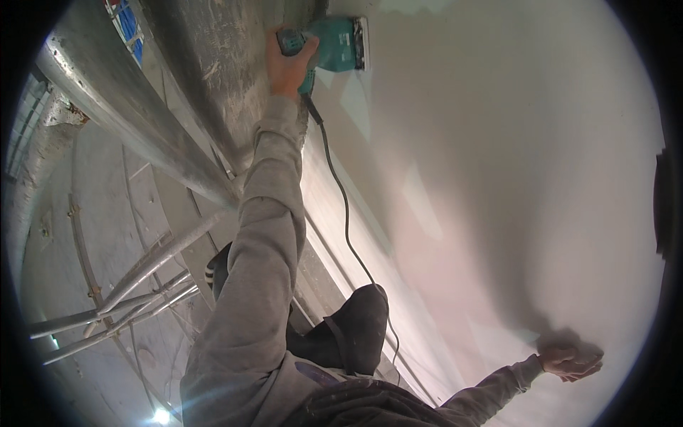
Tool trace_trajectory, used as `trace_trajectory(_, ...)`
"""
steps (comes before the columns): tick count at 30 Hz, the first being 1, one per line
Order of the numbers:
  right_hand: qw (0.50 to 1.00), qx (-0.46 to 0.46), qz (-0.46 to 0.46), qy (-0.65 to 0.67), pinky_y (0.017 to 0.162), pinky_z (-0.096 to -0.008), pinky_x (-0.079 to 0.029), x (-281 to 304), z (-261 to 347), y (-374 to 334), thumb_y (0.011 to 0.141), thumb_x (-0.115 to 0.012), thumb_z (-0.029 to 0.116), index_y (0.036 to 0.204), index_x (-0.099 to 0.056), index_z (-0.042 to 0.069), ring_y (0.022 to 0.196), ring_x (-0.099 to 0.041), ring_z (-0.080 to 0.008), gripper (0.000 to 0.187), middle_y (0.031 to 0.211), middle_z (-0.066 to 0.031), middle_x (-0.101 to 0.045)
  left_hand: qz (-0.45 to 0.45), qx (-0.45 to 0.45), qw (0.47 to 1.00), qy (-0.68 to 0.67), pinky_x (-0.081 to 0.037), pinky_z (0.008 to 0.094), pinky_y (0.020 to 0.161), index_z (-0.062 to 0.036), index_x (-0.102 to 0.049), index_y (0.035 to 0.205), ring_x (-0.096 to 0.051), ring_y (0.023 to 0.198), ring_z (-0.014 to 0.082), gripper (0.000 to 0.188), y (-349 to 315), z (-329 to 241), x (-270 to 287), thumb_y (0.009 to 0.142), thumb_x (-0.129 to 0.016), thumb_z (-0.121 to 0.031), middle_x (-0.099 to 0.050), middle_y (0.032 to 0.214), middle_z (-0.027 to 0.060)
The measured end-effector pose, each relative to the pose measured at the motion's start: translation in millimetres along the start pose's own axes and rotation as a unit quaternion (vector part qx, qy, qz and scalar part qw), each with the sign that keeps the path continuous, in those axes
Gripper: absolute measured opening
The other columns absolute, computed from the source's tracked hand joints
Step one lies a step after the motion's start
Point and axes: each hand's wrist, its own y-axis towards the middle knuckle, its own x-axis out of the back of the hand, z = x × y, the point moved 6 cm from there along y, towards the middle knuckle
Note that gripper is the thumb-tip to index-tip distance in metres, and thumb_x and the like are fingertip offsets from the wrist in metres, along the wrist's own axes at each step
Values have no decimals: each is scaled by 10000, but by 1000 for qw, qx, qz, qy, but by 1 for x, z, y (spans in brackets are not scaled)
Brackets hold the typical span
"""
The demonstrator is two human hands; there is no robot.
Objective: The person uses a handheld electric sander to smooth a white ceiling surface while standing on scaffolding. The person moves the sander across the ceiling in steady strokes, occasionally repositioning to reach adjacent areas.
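Observation:
My left hand, at the end of an outstretched grey sleeve, grips a teal electric sander. The sander's flat pad faces right, up against the pale wall; whether it touches cannot be made out. From its handle a black cord hangs down past my knee. Far off at the lower right is my right hand, fingers stretched out, beside or resting on the wall with its shadow next to it. Nothing shows in that hand. Lighter patches mark the wall surface.
Metal scaffold tubes run along the left, with thinner bars lower down. A scuffed grey board stands beside my left forearm. My bent leg is close to the wall's base. A bright lamp shines at the lower left.

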Motion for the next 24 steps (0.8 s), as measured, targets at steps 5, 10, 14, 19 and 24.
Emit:
trace_trajectory(5,1000,-22,12,-9,1024,-575,-211,-9,-29,-5,849,-230,792,1372,-483,278,1320,-350,-305,776,1460,-62,-413,14,-78,993,86,-517,321,727,-56,-531,1118,-598,823,176,488,-3,2,5,735,-796,-203,-600,950,66)
trace_trajectory(10,999,10,3,-35,1005,-571,-276,-2,-18,0,872,-227,749,1353,-489,241,1296,-387,-316,747,1422,-77,-442,29,-100,993,53,-509,320,716,-71,-548,1079,-598,818,179,462,0,-22,-2,717,-792,-225,-602,933,74)
trace_trajectory(14,999,-10,9,-44,996,-579,-279,-4,-26,-4,853,-216,764,1366,-476,246,1295,-385,-315,775,1427,-66,-436,22,-68,995,70,-485,339,767,-80,-554,1052,-577,836,198,453,-2,14,10,686,-789,-207,-582,913,69)
trace_trajectory(19,997,37,8,-74,1007,-556,-344,-6,-33,-4,921,-188,710,1355,-469,180,1327,-400,-298,740,1397,-88,-467,19,-10,998,61,-465,353,794,-79,-556,1054,-563,850,212,455,-31,65,26,665,-771,-176,-563,905,67)
trace_trajectory(24,994,38,11,-105,1003,-531,-373,-1,-18,-2,925,-175,707,1354,-470,175,1333,-388,-307,745,1401,-89,-456,6,-5,999,41,-467,356,796,-74,-553,1040,-568,869,217,443,-27,55,21,660,-763,-166,-575,940,70)
